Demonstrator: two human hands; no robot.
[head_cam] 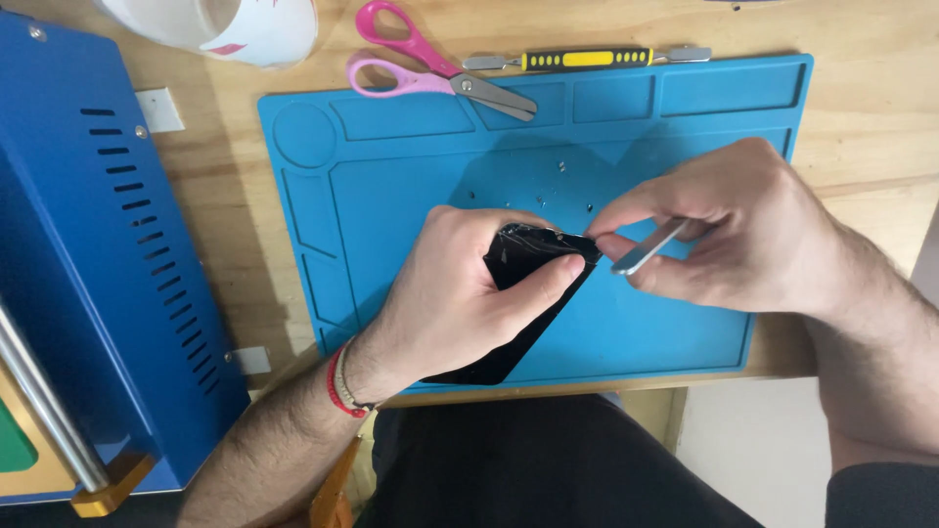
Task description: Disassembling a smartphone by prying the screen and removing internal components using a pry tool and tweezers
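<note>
My left hand (460, 293) grips a black phone (523, 259) with a cracked top end, tilted up off the blue work mat (391, 196). The thumb lies across the phone's face. My right hand (729, 230) pinches a thin flat metal pry tool (646, 249) between thumb and fingers, its tip at the phone's upper right corner. A few tiny screws (562, 166) lie loose on the mat just beyond the phone.
Pink-handled scissors (421, 68) and a yellow-and-black spudger (585, 59) lie at the mat's far edge. A white cup (225, 24) stands at the back left. A big blue metal machine (98, 274) fills the left side. The wooden table's edge (587, 386) runs just below the mat.
</note>
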